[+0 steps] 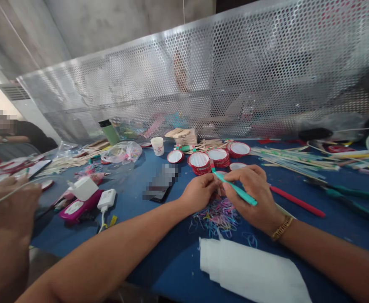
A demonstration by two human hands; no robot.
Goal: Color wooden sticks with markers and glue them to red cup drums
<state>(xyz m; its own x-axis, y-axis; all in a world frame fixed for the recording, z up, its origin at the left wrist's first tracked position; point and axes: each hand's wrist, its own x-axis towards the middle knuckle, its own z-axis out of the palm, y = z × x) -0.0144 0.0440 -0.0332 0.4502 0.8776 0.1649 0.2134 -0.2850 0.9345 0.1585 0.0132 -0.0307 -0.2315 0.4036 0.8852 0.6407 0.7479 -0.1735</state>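
My right hand (254, 198), with a gold bracelet at its wrist, is closed around a slim teal stick-like tool (240, 190). The tool slants up to the left, its far end near the round red-rimmed tins. Close beside it, the fingers of my left hand (200, 192) are pinched together; what they hold is mostly hidden. Below both hands lies a tangled pile of thin coloured loops (220, 218). Nearer to me, a white bottle-like object (250, 269) rests on its side. Just beyond my hands stand stacked red-rimmed tins (199, 164) with white tops.
A phone (161, 183) lies left of my hands, near a paper cup (157, 146) and white chargers (107, 200). At right are a red stick (298, 201) and green-handled pliers (351, 195). A perforated metal panel (187, 75) borders the back. Another person's hand (12, 198) is at far left.
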